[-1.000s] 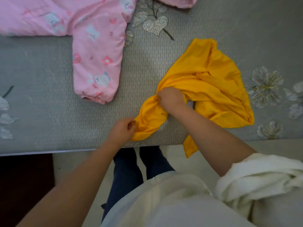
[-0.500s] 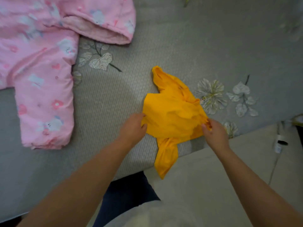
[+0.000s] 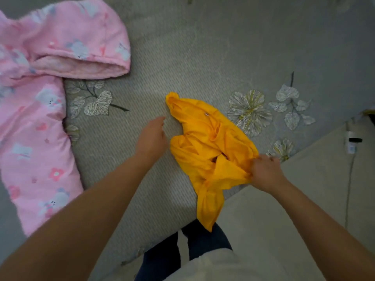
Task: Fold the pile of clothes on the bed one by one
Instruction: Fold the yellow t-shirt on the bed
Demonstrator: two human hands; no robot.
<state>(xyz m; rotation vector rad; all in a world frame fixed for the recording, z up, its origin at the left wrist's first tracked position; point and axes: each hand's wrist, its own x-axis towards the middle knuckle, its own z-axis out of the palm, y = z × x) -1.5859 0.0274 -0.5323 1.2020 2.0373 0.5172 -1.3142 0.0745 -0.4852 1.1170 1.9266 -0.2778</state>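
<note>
Yellow garment (image 3: 207, 151) bunched at near edge of bed (image 3: 203, 57), tail hanging off. Right hand (image 3: 265, 173) grips its right corner; left hand (image 3: 151, 136) relaxed, empty, just left. One-sided pull risks dragging it off bed.

A pale beige floor (image 3: 284, 230) fills the 5 o'clock corner beyond the bed's edge. At 3 o'clock a thin grey cable (image 3: 349, 191) runs down across it from a small white plug block (image 3: 352, 144) with a dark band. The person's dark blue trouser legs (image 3: 162, 258) stand at 6 o'clock, a light top (image 3: 223, 268) below them.
</note>
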